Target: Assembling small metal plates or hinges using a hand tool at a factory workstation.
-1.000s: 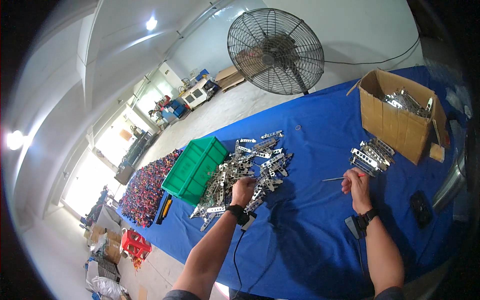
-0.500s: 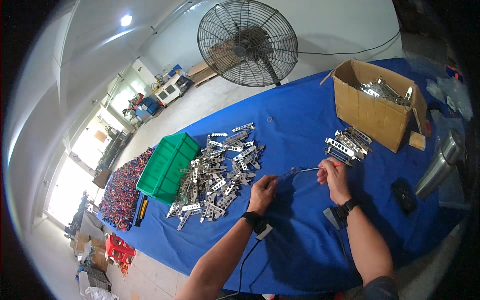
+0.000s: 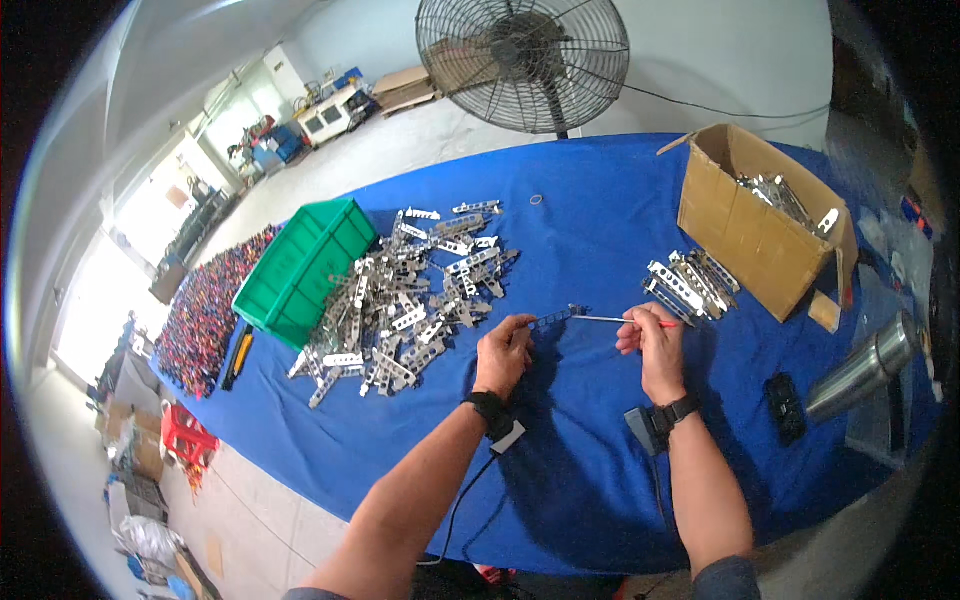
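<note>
My left hand pinches one end of a perforated metal strip, which points right above the blue cloth. In my right hand is a thin screwdriver with a red handle, lying nearly level. Its tip meets the strip's far end; small details there are too fine to make out. Left of my left hand spreads a loose heap of perforated metal strips. Beyond my right hand, more such strips lie stacked in a small pile.
A green crate tilts against the heap, beside a mound of small multicoloured pieces and a yellow-black cutter. At right stand a cardboard box of strips, a steel flask and a black phone-like object. A fan stands behind.
The whole view has shifted and turned slightly. The strip in my left hand now shows more clearly, angled up to the right, with the screwdriver's tip still at its far end.
</note>
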{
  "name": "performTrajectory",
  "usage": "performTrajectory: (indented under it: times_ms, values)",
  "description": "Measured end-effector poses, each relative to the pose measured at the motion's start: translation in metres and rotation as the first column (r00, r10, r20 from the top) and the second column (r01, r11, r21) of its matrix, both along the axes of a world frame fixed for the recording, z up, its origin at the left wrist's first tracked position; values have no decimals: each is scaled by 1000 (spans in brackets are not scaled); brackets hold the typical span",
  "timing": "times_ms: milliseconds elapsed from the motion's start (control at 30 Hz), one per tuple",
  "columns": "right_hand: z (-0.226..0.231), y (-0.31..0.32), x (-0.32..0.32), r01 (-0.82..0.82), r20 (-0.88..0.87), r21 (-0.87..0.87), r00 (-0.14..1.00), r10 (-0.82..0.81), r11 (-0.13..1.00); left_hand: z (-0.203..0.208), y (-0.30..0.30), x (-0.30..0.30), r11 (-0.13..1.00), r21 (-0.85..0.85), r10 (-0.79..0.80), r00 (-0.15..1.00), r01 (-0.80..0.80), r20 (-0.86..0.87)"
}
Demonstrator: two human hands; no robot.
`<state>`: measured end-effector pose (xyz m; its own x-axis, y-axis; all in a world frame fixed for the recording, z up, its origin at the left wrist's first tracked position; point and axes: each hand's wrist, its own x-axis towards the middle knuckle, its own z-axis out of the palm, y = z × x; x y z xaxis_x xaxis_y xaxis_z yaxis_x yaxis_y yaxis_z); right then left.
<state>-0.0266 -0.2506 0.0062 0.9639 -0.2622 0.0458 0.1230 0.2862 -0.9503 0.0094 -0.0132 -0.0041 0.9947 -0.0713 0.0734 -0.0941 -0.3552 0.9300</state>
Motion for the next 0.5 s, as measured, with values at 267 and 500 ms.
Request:
performTrajectory:
  times_ms: [267, 500]
  values:
    - [2, 14, -1, -43, 44, -83, 998, 47, 996, -10, 2, 6, 998, 10, -59, 993, 59, 100]
    - [-1, 25, -6, -74, -29, -69, 997, 72, 995, -10, -5, 2, 983, 177, -4, 952, -52, 307]
